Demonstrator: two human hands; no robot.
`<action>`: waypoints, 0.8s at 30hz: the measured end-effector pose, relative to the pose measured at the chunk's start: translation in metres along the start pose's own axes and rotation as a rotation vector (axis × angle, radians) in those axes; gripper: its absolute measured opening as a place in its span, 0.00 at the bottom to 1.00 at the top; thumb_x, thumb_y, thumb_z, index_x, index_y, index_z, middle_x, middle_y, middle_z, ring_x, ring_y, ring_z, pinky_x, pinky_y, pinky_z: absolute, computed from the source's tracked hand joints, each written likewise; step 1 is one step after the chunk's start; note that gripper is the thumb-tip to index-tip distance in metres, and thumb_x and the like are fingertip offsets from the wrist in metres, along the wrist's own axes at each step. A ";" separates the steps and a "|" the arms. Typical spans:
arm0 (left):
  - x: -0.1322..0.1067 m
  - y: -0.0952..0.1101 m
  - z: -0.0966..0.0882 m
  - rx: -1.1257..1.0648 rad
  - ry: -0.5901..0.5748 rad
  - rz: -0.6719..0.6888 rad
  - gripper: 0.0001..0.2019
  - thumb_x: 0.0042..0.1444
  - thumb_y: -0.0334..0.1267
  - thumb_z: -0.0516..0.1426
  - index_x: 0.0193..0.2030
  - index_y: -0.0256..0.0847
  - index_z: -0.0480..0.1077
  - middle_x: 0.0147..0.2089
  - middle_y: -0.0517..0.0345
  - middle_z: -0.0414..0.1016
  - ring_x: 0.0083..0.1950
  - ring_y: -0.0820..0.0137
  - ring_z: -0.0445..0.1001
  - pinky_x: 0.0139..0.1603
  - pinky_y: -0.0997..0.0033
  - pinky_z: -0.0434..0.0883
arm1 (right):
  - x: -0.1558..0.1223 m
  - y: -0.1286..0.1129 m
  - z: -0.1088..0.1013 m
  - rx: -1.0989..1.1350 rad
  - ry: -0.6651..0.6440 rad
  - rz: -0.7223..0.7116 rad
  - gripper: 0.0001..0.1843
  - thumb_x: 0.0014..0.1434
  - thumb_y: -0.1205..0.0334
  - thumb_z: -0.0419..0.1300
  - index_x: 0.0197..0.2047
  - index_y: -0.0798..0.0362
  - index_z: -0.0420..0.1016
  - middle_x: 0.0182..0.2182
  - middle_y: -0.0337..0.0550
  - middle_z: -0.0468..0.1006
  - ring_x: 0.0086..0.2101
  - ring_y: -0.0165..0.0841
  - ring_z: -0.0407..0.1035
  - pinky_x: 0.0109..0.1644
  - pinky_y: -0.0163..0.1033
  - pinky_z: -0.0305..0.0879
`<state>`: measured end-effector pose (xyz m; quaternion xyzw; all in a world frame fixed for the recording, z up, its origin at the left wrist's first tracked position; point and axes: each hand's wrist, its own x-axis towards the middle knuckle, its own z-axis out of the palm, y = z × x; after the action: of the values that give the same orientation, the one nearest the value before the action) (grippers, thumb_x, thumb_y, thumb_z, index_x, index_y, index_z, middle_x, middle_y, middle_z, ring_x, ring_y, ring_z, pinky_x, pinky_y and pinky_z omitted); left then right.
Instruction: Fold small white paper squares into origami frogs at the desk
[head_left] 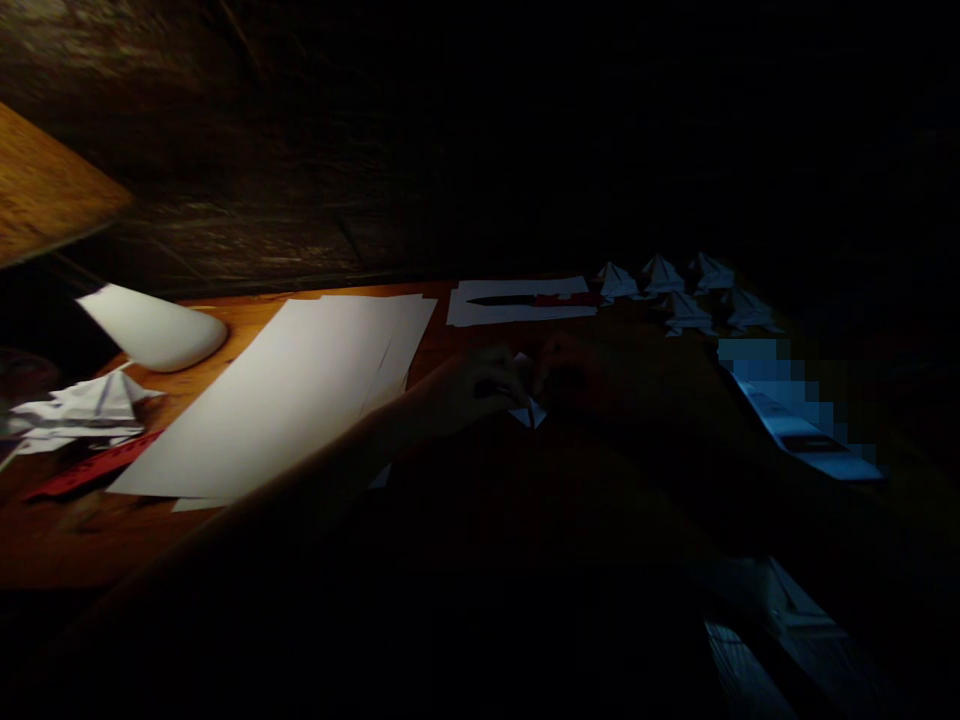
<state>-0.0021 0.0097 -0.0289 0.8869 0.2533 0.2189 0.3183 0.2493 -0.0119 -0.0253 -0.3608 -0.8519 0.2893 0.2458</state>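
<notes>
In the middle of the dark table, my left hand (484, 385) pinches a small folded piece of white paper (534, 413) from the left. My right hand (571, 368) is closed on the same paper from the right, mostly lost in shadow. Only the paper's pointed lower corner and a bit at its top show between the fingers. Just beyond my hands lie smaller white sheets (457, 305) with a dark-bladed knife (501, 300) with a red handle on top. Close to my left forearm is a stack of large white sheets (300, 390).
Several folded paper figures (679, 312) stand at the back right. A lit phone (806, 435) lies right of them. At the left are a lamp with a white base (154, 328) and orange shade (52, 190), more folded paper (94, 405) and a red strip with holes (94, 468).
</notes>
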 end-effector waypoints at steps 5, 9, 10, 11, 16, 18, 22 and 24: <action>-0.001 0.002 -0.001 0.002 -0.033 0.030 0.05 0.62 0.33 0.62 0.40 0.42 0.80 0.46 0.54 0.72 0.48 0.68 0.73 0.51 0.65 0.71 | -0.001 0.000 0.000 -0.009 -0.007 -0.025 0.05 0.60 0.66 0.65 0.40 0.49 0.79 0.45 0.43 0.72 0.45 0.38 0.70 0.48 0.45 0.66; -0.002 0.002 -0.001 0.006 -0.042 0.038 0.05 0.63 0.31 0.61 0.41 0.42 0.80 0.47 0.54 0.71 0.49 0.68 0.72 0.52 0.64 0.71 | -0.001 0.001 -0.001 -0.055 -0.008 -0.048 0.05 0.61 0.65 0.64 0.42 0.49 0.79 0.46 0.45 0.72 0.46 0.39 0.70 0.50 0.46 0.66; -0.003 0.002 -0.002 0.006 -0.046 0.040 0.06 0.63 0.31 0.61 0.41 0.43 0.80 0.47 0.54 0.71 0.49 0.68 0.72 0.52 0.65 0.71 | -0.001 0.002 -0.001 -0.054 -0.013 -0.057 0.05 0.61 0.66 0.64 0.42 0.49 0.79 0.46 0.45 0.72 0.46 0.39 0.70 0.51 0.46 0.66; -0.004 0.002 -0.002 0.009 -0.052 0.044 0.06 0.64 0.32 0.61 0.42 0.43 0.80 0.47 0.54 0.71 0.49 0.68 0.72 0.51 0.65 0.72 | -0.001 0.003 -0.001 -0.052 -0.017 -0.063 0.06 0.61 0.66 0.64 0.42 0.50 0.79 0.47 0.45 0.72 0.46 0.38 0.70 0.51 0.46 0.66; -0.007 0.006 -0.006 0.068 -0.052 0.070 0.09 0.66 0.32 0.59 0.48 0.45 0.80 0.49 0.54 0.72 0.50 0.68 0.73 0.53 0.65 0.72 | -0.001 0.005 -0.002 -0.026 -0.037 -0.070 0.05 0.63 0.64 0.65 0.43 0.48 0.79 0.47 0.45 0.72 0.46 0.38 0.70 0.52 0.47 0.67; -0.008 0.007 -0.006 0.079 -0.044 0.061 0.10 0.66 0.31 0.59 0.50 0.45 0.79 0.49 0.54 0.73 0.50 0.68 0.73 0.53 0.65 0.72 | -0.001 0.004 -0.003 -0.010 -0.041 -0.063 0.05 0.62 0.63 0.65 0.43 0.48 0.79 0.48 0.45 0.72 0.47 0.38 0.70 0.54 0.48 0.67; -0.007 0.010 -0.007 0.077 -0.049 0.064 0.10 0.67 0.32 0.58 0.50 0.44 0.78 0.49 0.53 0.74 0.51 0.68 0.74 0.53 0.65 0.72 | -0.001 0.004 -0.004 -0.006 -0.051 -0.047 0.06 0.62 0.64 0.65 0.43 0.48 0.78 0.48 0.44 0.71 0.47 0.38 0.70 0.54 0.48 0.67; -0.006 0.011 -0.007 0.070 -0.040 0.071 0.10 0.67 0.32 0.57 0.50 0.44 0.79 0.48 0.53 0.74 0.50 0.68 0.74 0.52 0.65 0.73 | -0.001 0.004 -0.004 0.006 -0.050 -0.073 0.06 0.62 0.64 0.65 0.43 0.49 0.78 0.48 0.44 0.71 0.48 0.38 0.69 0.55 0.48 0.67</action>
<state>-0.0074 0.0020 -0.0183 0.9102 0.2226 0.2034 0.2839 0.2551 -0.0090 -0.0254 -0.3212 -0.8695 0.2918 0.2359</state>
